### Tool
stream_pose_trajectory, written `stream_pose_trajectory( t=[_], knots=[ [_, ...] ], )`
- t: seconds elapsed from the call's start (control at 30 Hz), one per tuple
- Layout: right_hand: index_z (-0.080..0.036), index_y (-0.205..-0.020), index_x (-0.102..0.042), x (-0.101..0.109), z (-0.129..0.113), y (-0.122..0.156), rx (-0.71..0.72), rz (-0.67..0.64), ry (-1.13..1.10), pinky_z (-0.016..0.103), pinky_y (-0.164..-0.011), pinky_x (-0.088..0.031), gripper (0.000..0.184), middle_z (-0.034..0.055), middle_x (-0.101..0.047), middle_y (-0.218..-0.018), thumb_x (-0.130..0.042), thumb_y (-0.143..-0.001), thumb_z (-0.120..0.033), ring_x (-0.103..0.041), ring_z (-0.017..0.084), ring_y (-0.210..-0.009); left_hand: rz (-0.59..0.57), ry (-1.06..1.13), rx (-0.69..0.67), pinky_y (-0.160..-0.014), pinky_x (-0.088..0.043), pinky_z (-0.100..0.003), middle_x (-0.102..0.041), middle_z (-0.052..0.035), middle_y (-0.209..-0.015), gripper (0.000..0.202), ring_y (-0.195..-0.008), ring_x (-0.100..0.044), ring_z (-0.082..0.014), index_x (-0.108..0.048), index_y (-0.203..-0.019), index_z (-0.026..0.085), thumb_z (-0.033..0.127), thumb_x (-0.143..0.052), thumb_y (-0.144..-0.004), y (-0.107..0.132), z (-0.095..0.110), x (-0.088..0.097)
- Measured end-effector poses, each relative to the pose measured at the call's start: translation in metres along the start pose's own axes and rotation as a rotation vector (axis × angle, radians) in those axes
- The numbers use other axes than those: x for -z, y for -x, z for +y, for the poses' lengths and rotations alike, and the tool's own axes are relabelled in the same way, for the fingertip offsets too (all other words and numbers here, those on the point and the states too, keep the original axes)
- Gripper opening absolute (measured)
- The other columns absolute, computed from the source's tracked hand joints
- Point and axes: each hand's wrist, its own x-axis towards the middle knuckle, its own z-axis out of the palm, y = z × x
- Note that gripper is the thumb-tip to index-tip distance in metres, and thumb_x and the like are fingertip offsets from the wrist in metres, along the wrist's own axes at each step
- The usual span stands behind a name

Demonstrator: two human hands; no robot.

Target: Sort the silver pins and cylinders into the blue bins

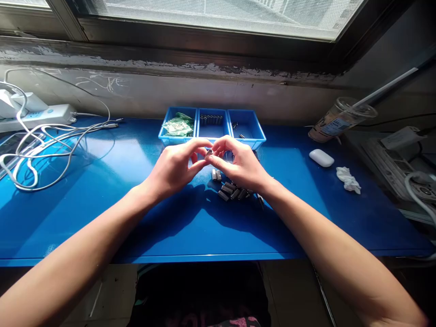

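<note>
Both hands up over the bench (289,227), tips meeting on one small metal piece (209,153), held in the air just in front of the bins. Grip: left hand (175,165) and right hand (240,161) each pinched nearly closed on it, thumb against finger; fingers cover most of the piece, can't tell which side carries it. Two-handed fingertip hold makes sense: piece is tiny, so tips give fine control over its angle. Forearms spread wide, wrists off the surface, which leaves the fingers free. Loose pile (235,193) of dark metal pieces lies right below, partly behind the right hand, presumably there for a short reach. Two paler blocks (215,175) stand side by side at its far edge. Bins sit in a row just beyond, likely to keep kinds apart: green-and-white packets (179,125) in the left bin (168,141), a neat row of metal tubes (211,119) in the middle bin (211,131), a few small dark bits (241,136) in the right bin (252,131). Cables (70,141) and cup (340,119) are well off to the sides, so elbows have room.
</note>
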Motion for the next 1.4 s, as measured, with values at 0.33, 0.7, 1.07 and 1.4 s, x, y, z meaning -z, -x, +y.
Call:
stream_pose_trajectory(
  t=[0.33,0.7,1.07,1.4],
  knots=[
    [-0.024,-0.098,-0.06,-0.013,0.005,0.0,0.215,0.218,-0.048,0.034,-0.078,-0.057,0.021,0.0015,-0.071,-0.092,-0.075,-0.094,-0.038,-0.068,0.018,-0.084,0.098,0.076,-0.001,-0.062,-0.049,-0.017,-0.075,0.0041,-0.091,0.035,-0.065,-0.064,-0.0069,-0.058,-0.122,0.022,0.021,-0.078,-0.093,0.003,0.002,-0.011],
    [-0.023,-0.085,-0.066,0.002,-0.001,-0.009,0.211,0.328,0.268,0.041,-0.089,-0.048,0.011,0.0012,-0.076,-0.088,-0.075,-0.09,-0.027,-0.068,0.022,-0.085,0.069,0.038,-0.028,-0.066,-0.05,-0.021,-0.069,0.0008,-0.093,0.04,-0.071,-0.062,-0.0097,-0.06,-0.129,0.019,0.021,-0.078,-0.093,0.003,-0.004,-0.009],
    [-0.024,-0.091,-0.079,0.022,0.033,-0.113,-0.144,-0.053,0.749,0.058,-0.108,-0.026,0.007,0.0046,-0.08,-0.099,-0.077,-0.085,-0.024,-0.063,0.032,-0.111,-0.149,0.032,-0.112,-0.065,-0.047,-0.023,-0.067,-0.0005,-0.089,0.008,-0.071,-0.06,-0.0117,-0.069,-0.107,0.018,0.019,-0.067,-0.099,0.005,-0.001,-0.013],
    [-0.021,-0.1,-0.074,0.012,0.047,-0.143,-0.199,-0.183,0.844,0.059,-0.107,-0.029,0.019,0.0076,-0.078,-0.104,-0.077,-0.081,-0.021,-0.064,0.03,-0.105,-0.168,-0.005,-0.124,-0.067,-0.053,-0.026,-0.071,-0.0029,-0.093,0.01,-0.073,-0.065,-0.0144,-0.07,-0.108,0.018,0.022,-0.063,-0.102,0.005,0.009,-0.005]
  ],
)
